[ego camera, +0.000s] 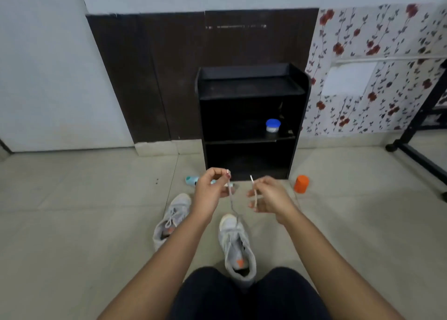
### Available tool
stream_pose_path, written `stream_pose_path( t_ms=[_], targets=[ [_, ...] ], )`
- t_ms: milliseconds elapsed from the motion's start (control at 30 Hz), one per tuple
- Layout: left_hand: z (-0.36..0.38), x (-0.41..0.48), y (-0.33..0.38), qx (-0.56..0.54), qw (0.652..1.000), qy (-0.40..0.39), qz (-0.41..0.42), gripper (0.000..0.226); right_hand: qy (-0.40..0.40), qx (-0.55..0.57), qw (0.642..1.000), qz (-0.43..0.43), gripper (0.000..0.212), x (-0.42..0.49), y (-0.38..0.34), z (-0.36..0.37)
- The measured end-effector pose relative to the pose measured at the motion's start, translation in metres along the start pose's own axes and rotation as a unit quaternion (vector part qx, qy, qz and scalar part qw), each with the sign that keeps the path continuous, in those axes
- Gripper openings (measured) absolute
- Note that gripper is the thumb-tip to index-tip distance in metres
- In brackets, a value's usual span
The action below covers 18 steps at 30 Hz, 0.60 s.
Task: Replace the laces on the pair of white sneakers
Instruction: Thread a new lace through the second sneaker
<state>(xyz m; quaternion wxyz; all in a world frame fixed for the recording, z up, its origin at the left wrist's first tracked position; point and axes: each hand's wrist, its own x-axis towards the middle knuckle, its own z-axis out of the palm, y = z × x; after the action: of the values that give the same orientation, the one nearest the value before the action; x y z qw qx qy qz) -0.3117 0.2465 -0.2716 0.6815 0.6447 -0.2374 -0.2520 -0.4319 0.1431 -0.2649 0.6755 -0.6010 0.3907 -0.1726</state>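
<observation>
Hands stood apart and level, the left hand (pixel 212 188) pinching one tip of the white lace (pixel 231 200) and the right hand (pixel 268 195) pinching the other. From the left pinch the lace dropped to the toe of the near sneaker (pixel 235 242), which lay below and between both hands, its length running back toward the person's knees. Left of the left forearm lay the second sneaker (pixel 172 219), laced; an orange container (pixel 301 184) stood beyond the right hand.
</observation>
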Motion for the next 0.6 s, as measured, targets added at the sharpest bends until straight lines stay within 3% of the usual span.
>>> stream_pose_path(
  t_ms=[200,333,433,600],
  targets=[
    [-0.029,-0.027,-0.097,0.111,0.990,0.018,-0.089,0.013,-0.097,-0.199,0.960,0.172,0.014,-0.001,0.113,-0.013],
    [-0.036,-0.027,-0.134,0.167,0.978,0.008,-0.122,0.011,-0.073,-0.476,0.868,0.120,0.023,0.033,0.155,-0.009],
    [-0.035,-0.024,-0.152,0.181,0.974,0.006,-0.138,0.012,-0.046,-0.490,0.867,0.081,0.027,0.049,0.164,0.002],
    [-0.032,-0.019,-0.172,0.192,0.971,0.010,-0.142,0.008,-0.075,-0.471,0.877,0.057,0.041,0.067,0.188,0.018]
  ],
)
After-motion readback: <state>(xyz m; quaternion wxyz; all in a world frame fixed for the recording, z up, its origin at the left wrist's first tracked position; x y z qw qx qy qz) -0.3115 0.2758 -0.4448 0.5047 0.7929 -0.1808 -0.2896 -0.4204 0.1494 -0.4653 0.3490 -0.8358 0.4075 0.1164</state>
